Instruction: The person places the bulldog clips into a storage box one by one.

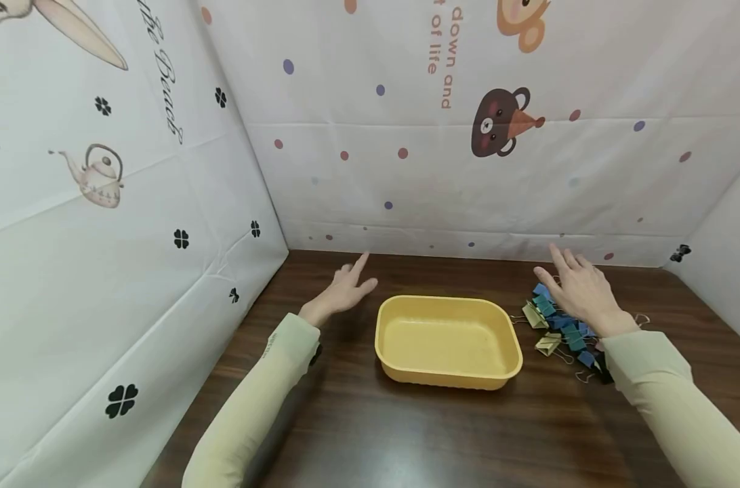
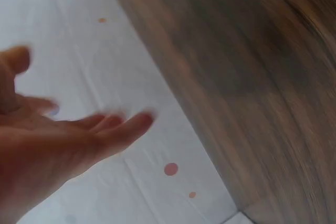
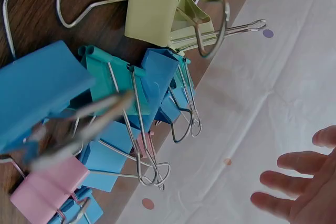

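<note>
A pile of binder clips (image 1: 571,332) in blue, teal, yellow, pink and black lies on the right side of the table. My right hand (image 1: 583,288) hovers over the pile with fingers extended, hiding part of it. In the right wrist view, a teal binder clip (image 3: 113,80) and a yellow binder clip (image 3: 152,6) show closely, apart from the fingertips (image 3: 283,182). To the left of a yellow plastic basin (image 1: 449,376), my left hand (image 1: 342,291) is held above the table, holding nothing, its index finger and thumb spread.
The dark wooden table (image 1: 406,434) meets a white printed cloth wall (image 1: 370,169) at the back. Another cloth wall (image 1: 162,285) rises along the left edge, and one stands at the right. The yellow basin sits between the two hands, with nothing visible inside.
</note>
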Motion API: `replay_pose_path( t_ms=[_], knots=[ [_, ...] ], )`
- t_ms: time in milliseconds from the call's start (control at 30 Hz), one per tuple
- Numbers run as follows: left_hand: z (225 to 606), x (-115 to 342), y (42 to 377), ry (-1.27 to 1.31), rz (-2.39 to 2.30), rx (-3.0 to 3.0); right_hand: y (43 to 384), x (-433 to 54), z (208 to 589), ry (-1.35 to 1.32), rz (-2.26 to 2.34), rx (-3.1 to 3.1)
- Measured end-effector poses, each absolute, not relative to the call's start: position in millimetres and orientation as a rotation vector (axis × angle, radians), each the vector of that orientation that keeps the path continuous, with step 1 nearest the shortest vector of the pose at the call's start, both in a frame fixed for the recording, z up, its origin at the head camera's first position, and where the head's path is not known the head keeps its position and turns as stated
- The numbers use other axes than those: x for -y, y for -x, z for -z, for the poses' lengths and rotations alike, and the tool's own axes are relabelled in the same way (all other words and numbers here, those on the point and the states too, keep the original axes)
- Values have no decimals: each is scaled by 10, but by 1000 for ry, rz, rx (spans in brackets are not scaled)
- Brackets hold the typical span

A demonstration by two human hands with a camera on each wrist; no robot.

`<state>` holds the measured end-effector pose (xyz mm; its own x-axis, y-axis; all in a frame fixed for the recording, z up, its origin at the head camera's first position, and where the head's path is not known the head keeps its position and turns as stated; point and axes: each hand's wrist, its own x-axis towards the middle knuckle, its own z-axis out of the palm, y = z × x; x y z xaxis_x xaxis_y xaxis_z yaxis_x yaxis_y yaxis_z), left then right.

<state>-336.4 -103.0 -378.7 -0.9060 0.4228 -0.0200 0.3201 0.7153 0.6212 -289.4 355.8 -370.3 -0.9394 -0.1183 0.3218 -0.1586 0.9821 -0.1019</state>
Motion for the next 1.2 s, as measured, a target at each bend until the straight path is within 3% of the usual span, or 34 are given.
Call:
replay_pose_path(
  t_ms=[200,400,1200],
  knots=[
    [3757,1035,3225,-407,-1119,-2220,2894,-3563,3684,-176,-180,2863],
    [3800,947,3145,-368,-1254,-2020,2886,-3504,3644,-245,-239,2885],
    [3869,824,3204,-391,-1399,-1980,2799,-3246,3834,-335,-235,3005]
  ],
)
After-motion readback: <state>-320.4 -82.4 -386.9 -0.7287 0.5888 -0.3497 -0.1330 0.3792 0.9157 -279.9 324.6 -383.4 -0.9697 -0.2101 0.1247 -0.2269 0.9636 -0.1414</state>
